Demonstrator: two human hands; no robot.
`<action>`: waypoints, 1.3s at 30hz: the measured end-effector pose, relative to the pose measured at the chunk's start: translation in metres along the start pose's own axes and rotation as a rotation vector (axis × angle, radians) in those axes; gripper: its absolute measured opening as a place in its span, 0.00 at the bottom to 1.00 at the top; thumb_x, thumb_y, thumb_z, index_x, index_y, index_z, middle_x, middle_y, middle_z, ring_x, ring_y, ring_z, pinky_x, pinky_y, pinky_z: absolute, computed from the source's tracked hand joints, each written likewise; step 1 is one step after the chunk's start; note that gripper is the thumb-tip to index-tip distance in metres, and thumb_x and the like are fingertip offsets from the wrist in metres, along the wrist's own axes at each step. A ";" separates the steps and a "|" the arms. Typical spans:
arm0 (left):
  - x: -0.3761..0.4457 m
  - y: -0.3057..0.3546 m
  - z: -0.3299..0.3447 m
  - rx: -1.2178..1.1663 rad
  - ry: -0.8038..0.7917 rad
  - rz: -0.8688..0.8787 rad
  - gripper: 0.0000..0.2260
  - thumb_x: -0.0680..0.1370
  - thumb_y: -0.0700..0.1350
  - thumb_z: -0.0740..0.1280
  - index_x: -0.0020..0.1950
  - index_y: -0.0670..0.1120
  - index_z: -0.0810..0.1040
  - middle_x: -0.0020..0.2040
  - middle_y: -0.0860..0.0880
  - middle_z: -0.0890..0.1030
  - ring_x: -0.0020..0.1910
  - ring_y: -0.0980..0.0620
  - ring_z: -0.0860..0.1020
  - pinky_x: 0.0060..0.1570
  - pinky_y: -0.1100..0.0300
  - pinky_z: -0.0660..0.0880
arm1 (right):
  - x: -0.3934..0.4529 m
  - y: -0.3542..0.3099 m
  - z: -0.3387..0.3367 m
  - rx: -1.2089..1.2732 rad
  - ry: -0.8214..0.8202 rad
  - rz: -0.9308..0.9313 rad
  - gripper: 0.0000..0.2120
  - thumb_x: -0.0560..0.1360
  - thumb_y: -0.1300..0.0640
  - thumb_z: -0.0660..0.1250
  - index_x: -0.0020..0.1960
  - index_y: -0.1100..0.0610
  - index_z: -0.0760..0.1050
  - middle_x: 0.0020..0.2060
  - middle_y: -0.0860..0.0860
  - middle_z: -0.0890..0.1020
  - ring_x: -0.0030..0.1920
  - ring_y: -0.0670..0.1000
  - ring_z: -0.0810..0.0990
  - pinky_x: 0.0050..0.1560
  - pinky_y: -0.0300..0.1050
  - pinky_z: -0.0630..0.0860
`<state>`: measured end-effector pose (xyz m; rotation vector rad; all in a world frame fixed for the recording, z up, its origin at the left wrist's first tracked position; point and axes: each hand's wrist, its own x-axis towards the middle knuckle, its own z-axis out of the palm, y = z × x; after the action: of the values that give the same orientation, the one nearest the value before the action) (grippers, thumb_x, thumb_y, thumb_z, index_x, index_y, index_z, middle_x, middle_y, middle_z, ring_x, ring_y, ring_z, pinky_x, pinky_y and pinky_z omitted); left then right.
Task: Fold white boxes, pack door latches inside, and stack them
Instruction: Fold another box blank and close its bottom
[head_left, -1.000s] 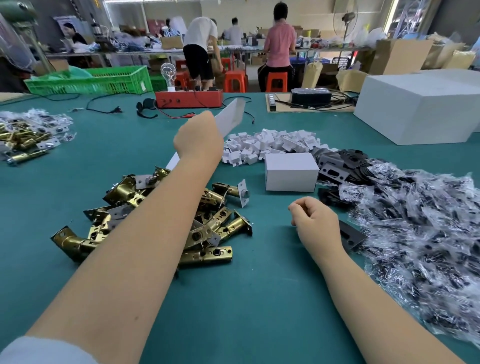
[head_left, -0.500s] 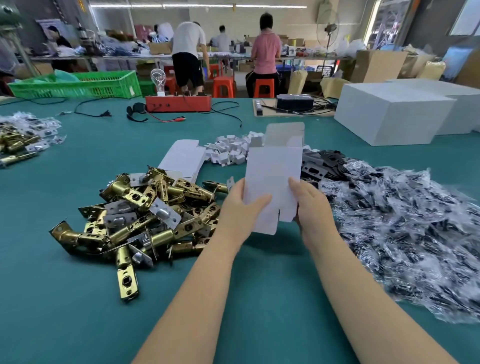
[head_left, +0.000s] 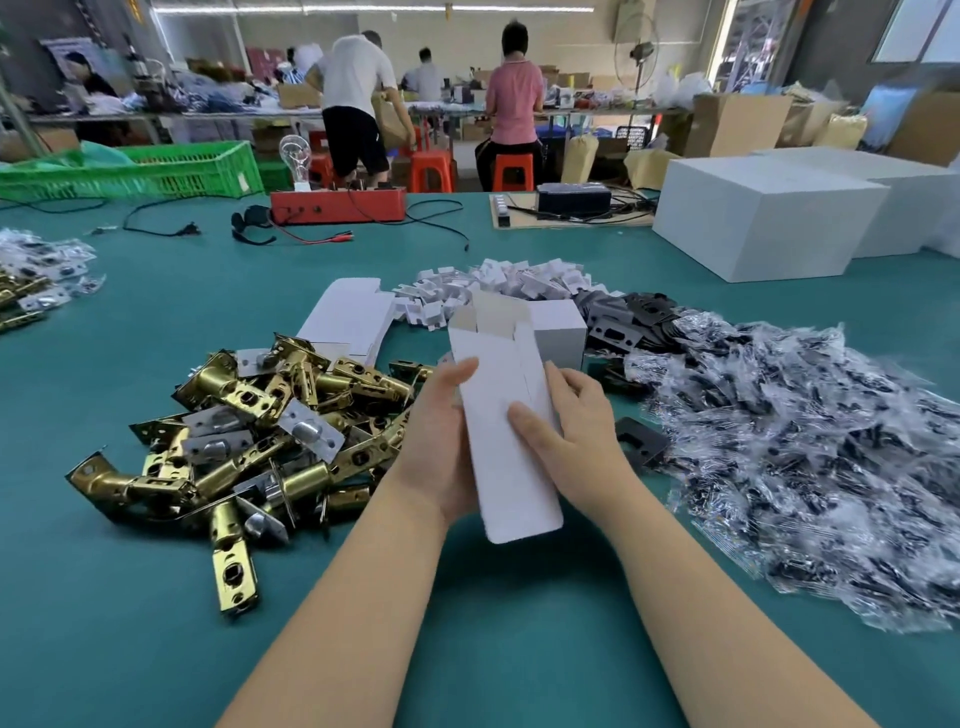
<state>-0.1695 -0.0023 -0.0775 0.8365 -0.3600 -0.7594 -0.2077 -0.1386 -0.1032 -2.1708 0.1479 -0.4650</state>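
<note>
Green table now carries the work close in: since half a second ago, the white box blank has opened into a sleeve, gripped by left hand and right hand beside the latches; folding has begun.

Latch pile left of held box; bagged parts right; folded box behind.
</note>
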 end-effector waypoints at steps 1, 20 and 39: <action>0.000 0.000 -0.001 0.002 -0.025 -0.019 0.23 0.69 0.58 0.64 0.56 0.47 0.84 0.54 0.41 0.83 0.50 0.41 0.83 0.46 0.48 0.80 | -0.002 -0.001 0.000 0.028 0.010 -0.008 0.43 0.65 0.30 0.59 0.75 0.49 0.59 0.60 0.44 0.61 0.65 0.47 0.61 0.62 0.36 0.58; 0.004 -0.003 -0.002 0.239 -0.060 -0.416 0.22 0.66 0.58 0.71 0.51 0.44 0.85 0.47 0.39 0.82 0.44 0.40 0.81 0.50 0.48 0.78 | 0.003 -0.011 -0.012 0.320 0.211 0.068 0.18 0.67 0.41 0.65 0.33 0.56 0.71 0.54 0.52 0.72 0.59 0.52 0.71 0.61 0.50 0.69; 0.013 -0.016 0.007 1.169 0.605 0.357 0.22 0.82 0.50 0.61 0.29 0.47 0.59 0.26 0.52 0.64 0.27 0.54 0.61 0.29 0.58 0.56 | 0.002 0.000 -0.005 0.187 0.388 0.200 0.22 0.83 0.49 0.53 0.31 0.53 0.59 0.27 0.47 0.65 0.29 0.47 0.63 0.29 0.37 0.60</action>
<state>-0.1716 -0.0225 -0.0852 1.9658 -0.3757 0.1445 -0.2080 -0.1433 -0.1002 -1.8419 0.5092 -0.7486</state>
